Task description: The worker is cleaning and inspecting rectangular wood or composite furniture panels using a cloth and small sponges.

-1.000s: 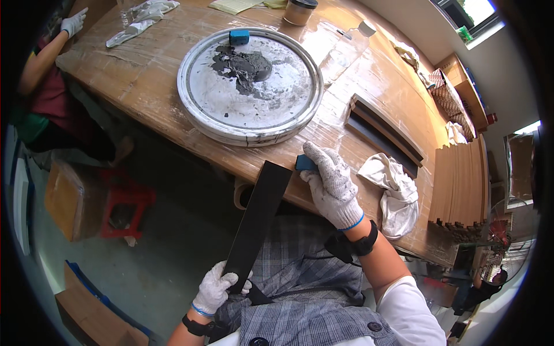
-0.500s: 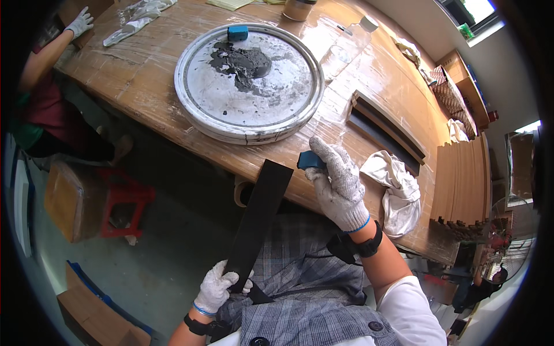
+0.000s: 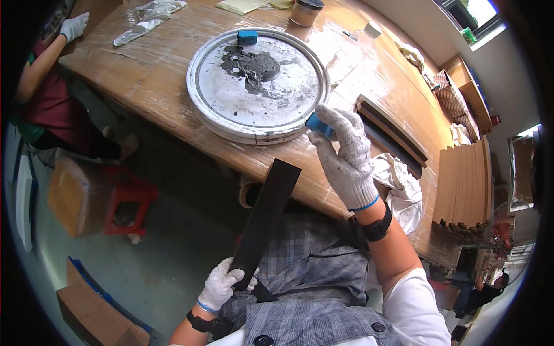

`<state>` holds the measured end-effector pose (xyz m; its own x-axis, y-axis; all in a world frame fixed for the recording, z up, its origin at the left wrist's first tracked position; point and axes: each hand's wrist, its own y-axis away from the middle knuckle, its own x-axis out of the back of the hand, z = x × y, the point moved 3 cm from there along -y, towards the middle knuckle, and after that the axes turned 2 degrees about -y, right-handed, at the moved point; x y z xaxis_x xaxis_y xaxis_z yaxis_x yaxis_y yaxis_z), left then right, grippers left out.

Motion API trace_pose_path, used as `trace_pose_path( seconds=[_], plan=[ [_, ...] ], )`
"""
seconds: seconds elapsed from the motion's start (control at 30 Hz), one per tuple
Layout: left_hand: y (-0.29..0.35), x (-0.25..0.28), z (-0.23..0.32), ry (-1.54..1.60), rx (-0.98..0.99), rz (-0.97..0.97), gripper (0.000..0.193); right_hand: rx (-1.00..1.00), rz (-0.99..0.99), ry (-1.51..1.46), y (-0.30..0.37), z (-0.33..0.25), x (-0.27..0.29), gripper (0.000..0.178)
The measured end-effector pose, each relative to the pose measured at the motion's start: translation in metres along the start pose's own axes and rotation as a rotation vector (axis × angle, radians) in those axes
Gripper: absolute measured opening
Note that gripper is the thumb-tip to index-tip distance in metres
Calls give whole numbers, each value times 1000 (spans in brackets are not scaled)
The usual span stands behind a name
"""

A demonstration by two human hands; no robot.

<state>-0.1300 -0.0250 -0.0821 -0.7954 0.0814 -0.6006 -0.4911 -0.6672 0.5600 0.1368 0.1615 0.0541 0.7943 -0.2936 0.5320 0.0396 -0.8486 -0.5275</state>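
Observation:
My left hand point(image 3: 222, 284), in a white knit glove, grips the lower end of a long flat black strip point(image 3: 264, 219). The strip slants up toward the table's near edge. In my gloved right hand point(image 3: 347, 158), a small blue block point(image 3: 319, 124) is pinched between thumb and fingers, just off the right rim of a round white lid-like disc point(image 3: 222, 118). Dark grey paste point(image 3: 254, 66) lies smeared and lumpy on the disc. A second blue block point(image 3: 247, 37) sits at the disc's far edge.
Dark strips point(image 3: 392, 135) lie on the film-covered table point(image 3: 156, 95), beside a crumpled white cloth point(image 3: 404, 190). Brown strips point(image 3: 463, 181) are stacked at the right. A jar point(image 3: 306, 12) and a clear bottle point(image 3: 360, 43) stand behind. At left are a co-worker point(image 3: 57, 109) and a red stool point(image 3: 130, 199).
My right hand has moved up and slightly right with the blue block, closer to the disc. My left hand and the black strip have shifted only slightly. The co-worker's arm has moved a little.

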Motion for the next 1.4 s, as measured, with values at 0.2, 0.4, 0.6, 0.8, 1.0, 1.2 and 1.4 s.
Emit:
trace_pose_path(
  seconds=[0.2, 0.4, 0.6, 0.8, 1.0, 1.2, 1.4],
  plan=[
    [5, -1, 1, -47, -34, -17, 44, 43, -353, 328, -30, -17, -35, 57],
    [16, -12, 14, -129, -105, -14, 46, 197, -150, 495, 5, -35, -2, 57],
    [14, -47, 40, -357, -299, -50, 49, -518, -430, 108, 91, -64, 46, 59],
    [3, -114, 56, -946, -766, -8, 58, -716, -418, -187, 138, -104, 29, 111],
    [3, -215, 35, -1422, -1103, -220, 71, -612, 32, -301, 156, -96, 101, 104],
    [13, -238, 18, -1508, -1316, -441, 69, -303, 553, 78, 180, -95, 303, 82],
    [-11, -179, 3, -1370, -874, -283, 61, -843, 473, 735, 162, -75, 484, 71]
  ],
)
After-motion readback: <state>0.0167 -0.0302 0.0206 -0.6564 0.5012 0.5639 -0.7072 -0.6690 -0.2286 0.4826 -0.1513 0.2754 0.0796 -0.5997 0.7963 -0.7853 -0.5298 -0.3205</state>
